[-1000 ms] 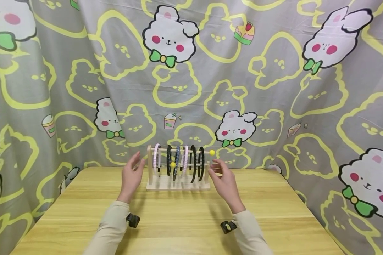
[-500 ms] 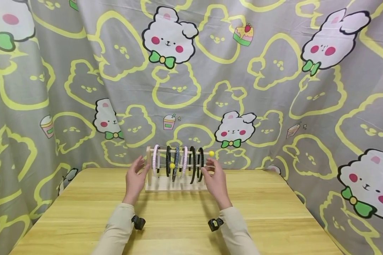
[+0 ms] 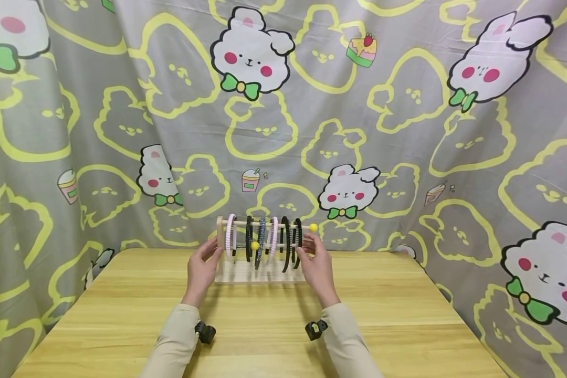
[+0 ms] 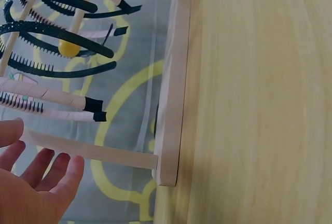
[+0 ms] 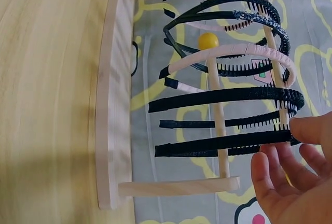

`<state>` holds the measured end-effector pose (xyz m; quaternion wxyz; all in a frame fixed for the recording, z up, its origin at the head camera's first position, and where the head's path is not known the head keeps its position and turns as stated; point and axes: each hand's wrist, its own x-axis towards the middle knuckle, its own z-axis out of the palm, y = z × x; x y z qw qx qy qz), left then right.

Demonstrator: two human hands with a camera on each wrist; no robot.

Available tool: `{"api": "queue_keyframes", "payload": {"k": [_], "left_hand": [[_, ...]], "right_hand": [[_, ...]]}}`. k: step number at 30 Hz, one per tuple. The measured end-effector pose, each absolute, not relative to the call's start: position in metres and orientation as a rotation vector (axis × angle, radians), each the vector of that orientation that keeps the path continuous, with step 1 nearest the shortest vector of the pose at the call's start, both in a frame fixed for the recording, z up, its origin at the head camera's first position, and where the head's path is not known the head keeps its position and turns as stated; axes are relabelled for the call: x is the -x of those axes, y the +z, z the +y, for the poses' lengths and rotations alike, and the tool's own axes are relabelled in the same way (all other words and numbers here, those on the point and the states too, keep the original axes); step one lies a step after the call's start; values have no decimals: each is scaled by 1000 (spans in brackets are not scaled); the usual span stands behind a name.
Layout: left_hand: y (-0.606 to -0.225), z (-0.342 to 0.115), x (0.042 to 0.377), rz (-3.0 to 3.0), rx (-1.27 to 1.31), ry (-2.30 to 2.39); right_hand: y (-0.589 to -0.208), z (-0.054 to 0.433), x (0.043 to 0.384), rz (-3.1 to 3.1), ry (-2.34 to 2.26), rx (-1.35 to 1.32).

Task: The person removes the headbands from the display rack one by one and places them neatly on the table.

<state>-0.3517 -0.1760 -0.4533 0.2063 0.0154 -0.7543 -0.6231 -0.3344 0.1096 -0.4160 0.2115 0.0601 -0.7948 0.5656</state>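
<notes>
A pale wooden headband rack (image 3: 245, 274) stands near the table's back edge with several toothed headbands hanging on its upper rod. Lilac, blue glittery and black headbands are among them. At the rack's left end, my left hand (image 3: 202, 268) grips the upright post (image 4: 98, 150), thumb on one side and fingers on the other. My right hand (image 3: 318, 265) is at the opposite end. Its thumb lies inside the outermost black headband (image 5: 223, 142) and its fingers outside, pinching the band close to the rod.
Yellow balls cap the upper rod (image 3: 314, 227) and the lower rod (image 3: 255, 245). The wooden table (image 3: 264, 336) spreads toward me. A grey patterned curtain (image 3: 274, 142) hangs close behind the rack and along both sides.
Both hands have moved inward to the rack's ends, mostly by half a second ago. Since then they have shifted only slightly. The rack and headbands stay in place.
</notes>
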Motion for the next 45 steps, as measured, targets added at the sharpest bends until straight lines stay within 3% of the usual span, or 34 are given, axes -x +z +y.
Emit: {"api": "queue_keyframes", "payload": {"k": [45], "left_hand": [[-451,-175,349,-2135,-92,-1771]], "right_hand": [[-393,148,328,-2068,1610,-151]]}}
